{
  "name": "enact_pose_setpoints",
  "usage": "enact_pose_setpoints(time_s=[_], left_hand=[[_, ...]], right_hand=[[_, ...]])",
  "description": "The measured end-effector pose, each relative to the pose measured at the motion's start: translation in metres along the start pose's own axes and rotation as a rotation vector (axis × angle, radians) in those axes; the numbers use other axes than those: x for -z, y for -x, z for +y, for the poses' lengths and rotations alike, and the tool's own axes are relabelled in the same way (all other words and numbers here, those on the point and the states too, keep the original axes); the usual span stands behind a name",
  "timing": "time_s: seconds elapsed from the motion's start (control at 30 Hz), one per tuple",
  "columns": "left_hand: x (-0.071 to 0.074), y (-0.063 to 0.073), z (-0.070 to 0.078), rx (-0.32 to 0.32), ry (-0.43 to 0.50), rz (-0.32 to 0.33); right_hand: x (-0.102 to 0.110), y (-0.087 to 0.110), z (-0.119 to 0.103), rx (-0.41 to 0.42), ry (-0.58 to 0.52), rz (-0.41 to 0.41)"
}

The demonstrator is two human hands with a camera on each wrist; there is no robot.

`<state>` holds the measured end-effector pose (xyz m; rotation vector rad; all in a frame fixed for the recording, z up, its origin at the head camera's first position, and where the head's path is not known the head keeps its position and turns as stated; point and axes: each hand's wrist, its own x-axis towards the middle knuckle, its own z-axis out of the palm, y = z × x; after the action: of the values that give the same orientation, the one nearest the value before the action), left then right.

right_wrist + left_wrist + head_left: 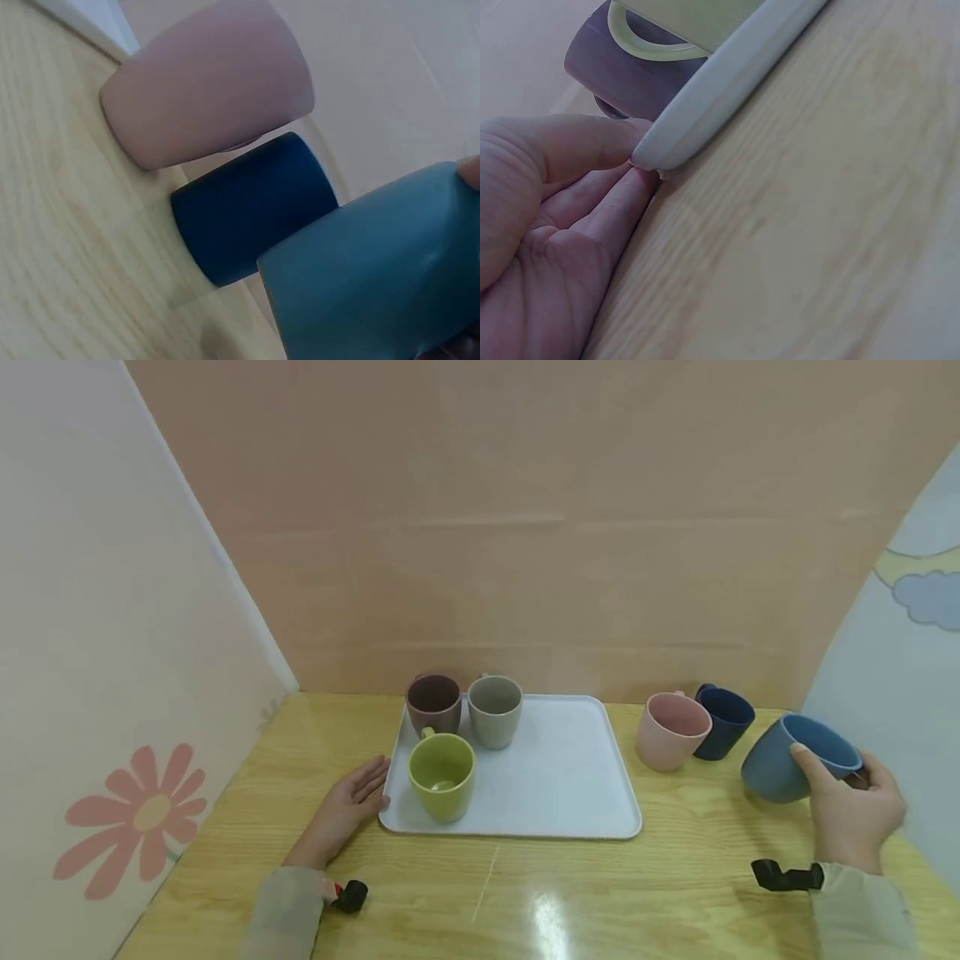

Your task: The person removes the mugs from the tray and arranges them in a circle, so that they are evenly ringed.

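Observation:
My right hand (858,814) grips a light blue mug (783,764), thumb at the rim and fingers round its right side. The mug is tilted, and in the right wrist view its base stands off the table with a shadow below. My left hand (351,802) is at the left edge of a white tray (555,777); in the left wrist view the thumb and a finger (619,199) pinch the tray's rim. On the tray's left part stand a green mug (442,777), a brown-purple mug (435,706) and a grey mug (495,714).
Right of the tray a pink mug (671,735) and a dark blue mug (723,722) stand close together on the wooden table (420,893). A beige backdrop (540,568) rises behind the table. Side panels stand left and right, the left one bearing a flower picture (138,818).

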<state>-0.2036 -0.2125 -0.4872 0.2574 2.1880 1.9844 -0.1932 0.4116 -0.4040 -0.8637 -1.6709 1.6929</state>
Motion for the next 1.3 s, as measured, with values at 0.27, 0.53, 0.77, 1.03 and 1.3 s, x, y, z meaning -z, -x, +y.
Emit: enact_pose_setpoints(time_s=[0.27, 0.53, 0.77, 1.03, 1.3], left_hand=[[0.000, 0.001, 0.002, 0.004, -0.048, 0.012], [-0.001, 0.000, 0.004, 0.028, -0.019, 0.013], [0.000, 0.003, 0.006, 0.024, -0.036, 0.008], [0.002, 0.001, 0.002, 0.034, -0.047, 0.032], [0.002, 0.001, 0.001, 0.022, -0.041, 0.006]], right_hand=[[-0.002, -0.005, 0.010, -0.004, 0.132, -0.071], [-0.005, -0.004, 0.015, -0.021, 0.125, -0.075], [-0.007, -0.004, 0.018, -0.042, 0.129, -0.081], [-0.007, -0.002, 0.019, 0.041, 0.352, -0.188], [0.001, 0.007, -0.004, 0.172, 0.469, -0.199]])
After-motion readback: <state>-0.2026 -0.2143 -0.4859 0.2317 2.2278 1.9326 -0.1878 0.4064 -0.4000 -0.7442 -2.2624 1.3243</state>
